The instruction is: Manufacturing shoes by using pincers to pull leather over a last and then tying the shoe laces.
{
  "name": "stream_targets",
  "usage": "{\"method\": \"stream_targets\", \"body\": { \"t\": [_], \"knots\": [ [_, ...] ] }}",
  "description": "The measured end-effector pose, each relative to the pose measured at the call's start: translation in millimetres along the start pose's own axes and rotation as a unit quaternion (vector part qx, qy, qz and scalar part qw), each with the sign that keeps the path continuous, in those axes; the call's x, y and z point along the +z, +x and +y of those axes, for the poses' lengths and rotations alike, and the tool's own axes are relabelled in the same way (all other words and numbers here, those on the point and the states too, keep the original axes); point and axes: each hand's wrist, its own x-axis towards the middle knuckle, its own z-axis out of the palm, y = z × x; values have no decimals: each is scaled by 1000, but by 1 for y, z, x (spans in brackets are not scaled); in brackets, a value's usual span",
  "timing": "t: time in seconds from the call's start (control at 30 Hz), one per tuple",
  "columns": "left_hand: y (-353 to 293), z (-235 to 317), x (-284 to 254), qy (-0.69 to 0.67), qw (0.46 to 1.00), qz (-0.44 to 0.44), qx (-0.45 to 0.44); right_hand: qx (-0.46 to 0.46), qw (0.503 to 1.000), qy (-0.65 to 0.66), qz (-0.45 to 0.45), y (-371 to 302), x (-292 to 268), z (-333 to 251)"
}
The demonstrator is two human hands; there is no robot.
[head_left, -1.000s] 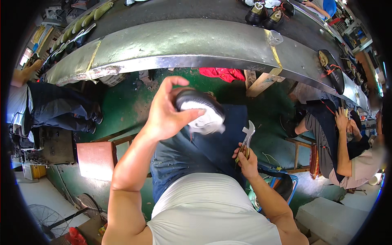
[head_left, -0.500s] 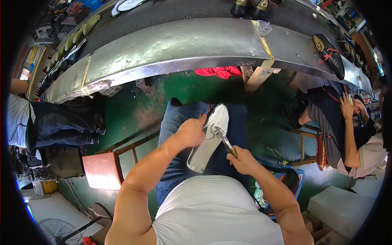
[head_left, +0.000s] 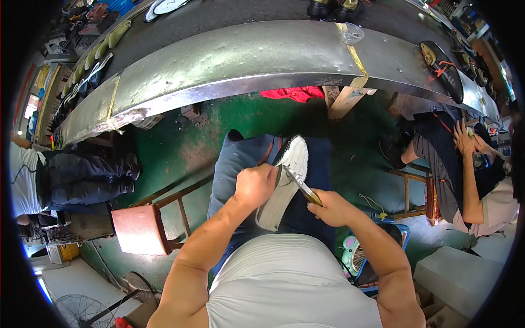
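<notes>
A shoe lies sole side up across my lap, its pale underside showing and a fuzzy white patch at the far, toe end. My left hand is closed on the left edge of the shoe near the toe, with the thumb side toward the sole; what the fingertips pinch is hidden. In my right hand I grip a pair of pliers by the olive-yellow handle. Their metal head slants up and left to the shoe's left edge, close beside my left fingers. Whether the jaws hold the edge is too small to tell.
A long metal-edged bench runs across ahead, bearing a clear plastic cup and several shoes. A brown-topped stool stands to the left. People sit or stand at both sides. A mint-green fan is by my right elbow.
My left hand has turned and come slightly nearer to me along the shoe's edge. The pliers' head has shifted left and up to that edge, and my right hand has moved a little right.
</notes>
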Motion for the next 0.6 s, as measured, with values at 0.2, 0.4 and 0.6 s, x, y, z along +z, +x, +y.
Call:
{"method": "stream_targets", "body": {
  "t": [0.2,0.4,0.6],
  "knots": [
    [-1,20,-1,42,997,-23,63,144,973,48,-173,19,-59,-49],
    [-12,-66,49,-543,750,-112,-361,106,988,-112,-30,44,-12,-47],
    [11,-43,23,-577,719,-206,-328,108,970,187,110,51,74,3]
  ]
}}
